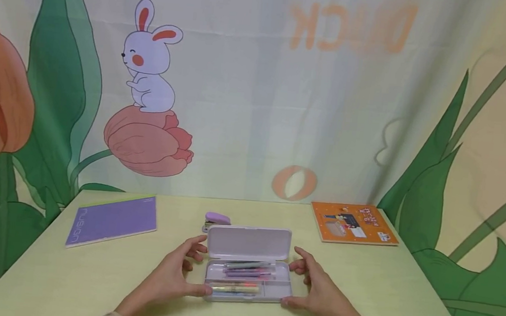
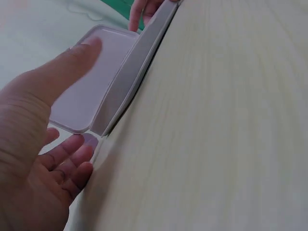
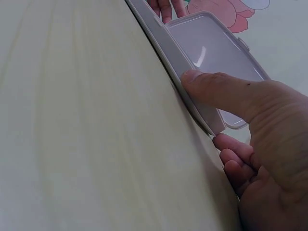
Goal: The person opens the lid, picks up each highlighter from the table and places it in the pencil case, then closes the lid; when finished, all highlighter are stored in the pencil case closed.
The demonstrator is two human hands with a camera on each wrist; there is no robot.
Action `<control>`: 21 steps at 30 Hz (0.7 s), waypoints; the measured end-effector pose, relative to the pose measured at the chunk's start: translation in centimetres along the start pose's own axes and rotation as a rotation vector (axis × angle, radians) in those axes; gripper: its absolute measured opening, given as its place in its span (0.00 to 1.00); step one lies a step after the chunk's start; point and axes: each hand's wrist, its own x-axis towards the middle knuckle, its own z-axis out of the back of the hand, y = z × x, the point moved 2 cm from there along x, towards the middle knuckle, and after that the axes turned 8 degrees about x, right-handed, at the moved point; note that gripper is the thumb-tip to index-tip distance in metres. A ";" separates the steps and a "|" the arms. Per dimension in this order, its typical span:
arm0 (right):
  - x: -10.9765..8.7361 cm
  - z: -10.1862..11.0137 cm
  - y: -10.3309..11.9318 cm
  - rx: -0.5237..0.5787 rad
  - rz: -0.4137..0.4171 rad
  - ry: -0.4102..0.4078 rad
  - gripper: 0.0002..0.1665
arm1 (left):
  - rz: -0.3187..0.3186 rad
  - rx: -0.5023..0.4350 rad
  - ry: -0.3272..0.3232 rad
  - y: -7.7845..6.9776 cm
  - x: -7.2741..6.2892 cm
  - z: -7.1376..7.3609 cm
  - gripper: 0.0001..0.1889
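Note:
A white pencil case (image 1: 277,290) lies on the table with its lid (image 1: 249,243) raised on the far side. Inside are several pens (image 1: 247,273) in the back compartment and more pens, one of them yellow (image 1: 237,288), in the front left one. My left hand (image 1: 177,272) is at the case's left end, thumb by the front corner, fingers spread and loosely bent. At the right end is my right hand (image 1: 318,289); its thumb (image 3: 211,86) touches the front wall near the corner. Neither hand is wrapped round the case.
A purple stapler (image 1: 217,218) stands behind the lid. Toward the back left lies a purple notebook (image 1: 114,221) over something yellow-green; an orange booklet (image 1: 355,224) lies at the back right. A printed curtain (image 1: 240,101) hangs behind the table (image 1: 88,284).

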 end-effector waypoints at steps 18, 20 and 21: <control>-0.3 0.3 0.0 0.051 0.056 0.032 0.57 | -0.063 0.021 -0.001 1.0 0.0 -0.7 0.52; -0.3 0.3 -0.1 0.042 0.076 0.031 0.55 | -0.090 0.019 -0.003 1.0 -0.1 -0.6 0.49; -0.3 0.2 -0.1 0.040 0.088 0.034 0.53 | -0.102 0.019 -0.003 1.0 -0.1 -0.6 0.47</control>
